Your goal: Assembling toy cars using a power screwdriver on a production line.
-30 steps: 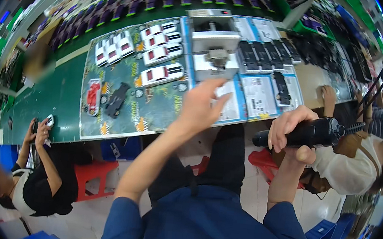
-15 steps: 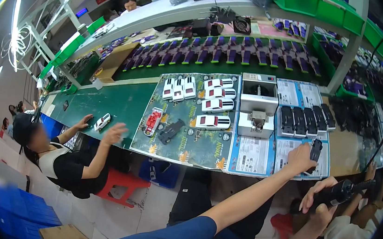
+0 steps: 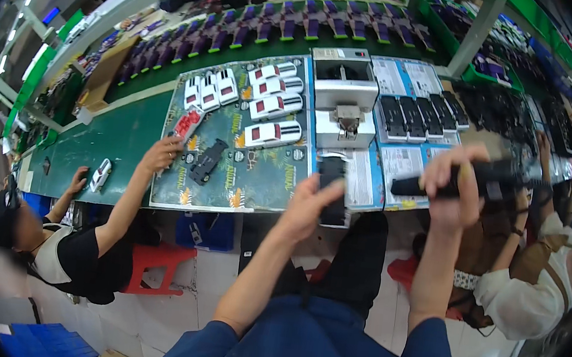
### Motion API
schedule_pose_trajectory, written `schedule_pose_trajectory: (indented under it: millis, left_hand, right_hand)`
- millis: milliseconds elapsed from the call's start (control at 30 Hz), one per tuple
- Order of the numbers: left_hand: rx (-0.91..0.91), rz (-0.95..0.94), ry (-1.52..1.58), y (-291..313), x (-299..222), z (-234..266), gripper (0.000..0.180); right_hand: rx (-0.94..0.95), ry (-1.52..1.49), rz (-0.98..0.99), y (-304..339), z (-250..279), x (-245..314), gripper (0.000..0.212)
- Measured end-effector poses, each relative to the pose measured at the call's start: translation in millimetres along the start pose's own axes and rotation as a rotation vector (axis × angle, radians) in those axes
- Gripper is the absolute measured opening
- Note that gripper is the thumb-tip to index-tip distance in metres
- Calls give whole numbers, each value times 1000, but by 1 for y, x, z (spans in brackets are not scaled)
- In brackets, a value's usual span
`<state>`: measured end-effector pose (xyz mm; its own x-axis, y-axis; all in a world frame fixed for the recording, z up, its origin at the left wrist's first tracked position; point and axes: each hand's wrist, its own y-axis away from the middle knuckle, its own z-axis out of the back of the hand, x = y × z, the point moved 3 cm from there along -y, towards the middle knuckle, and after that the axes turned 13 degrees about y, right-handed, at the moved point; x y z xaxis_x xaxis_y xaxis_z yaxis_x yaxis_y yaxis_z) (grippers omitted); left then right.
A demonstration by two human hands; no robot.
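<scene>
My left hand (image 3: 307, 208) is closed on a toy car (image 3: 332, 176), its black underside facing up, at the front edge of the bench below the silver machine (image 3: 344, 125). The thumb lies across the car; the fingers beneath are partly hidden. In my right hand (image 3: 458, 189) is a black electric screwdriver (image 3: 491, 183), held level above the printed sheets with its narrow tip pointing left. Motion blurs this hand somewhat. Several toy cars with black undersides up (image 3: 414, 115) lie in a row beyond it.
White toy cars (image 3: 276, 106) stand left of the machine, near a black chassis (image 3: 208, 161). A co-worker's hand (image 3: 163, 153) touches a red-and-white car part (image 3: 188, 123). Purple parts (image 3: 263, 26) line the back. Another person (image 3: 525, 294) sits at the right.
My left hand has brought the toy car leftward from the sheets to below the machine. My right hand has raised the screwdriver over the bench. The co-worker's hand has reached the red-and-white part.
</scene>
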<state>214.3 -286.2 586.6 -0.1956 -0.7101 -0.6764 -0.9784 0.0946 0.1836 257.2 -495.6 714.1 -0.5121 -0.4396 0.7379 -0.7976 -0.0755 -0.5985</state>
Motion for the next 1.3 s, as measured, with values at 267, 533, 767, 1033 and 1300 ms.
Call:
schedule_pose_trajectory:
  millis: [267,533,767,1033,1300]
  left_hand:
    - [-98,-16,228,18,-21,51,26]
    - [-127,33,248,11,-18,64,24]
    - [-106,-3,193,8,-15,64,26]
    - [-49,-35,115,9,-14,54,27]
    - [-82,-23,106,12,-14,52,28]
  right_hand:
    - [-145,330,112,-63,-59,-75,11]
    - [-96,527,100,-72,-82,-89,17]
    - [-12,586,-190,-75,-78,-101,17]
    - [4,61,-119,-22,-105,-73,12]
    - [-10,92,-159,-8,-121,-91,14]
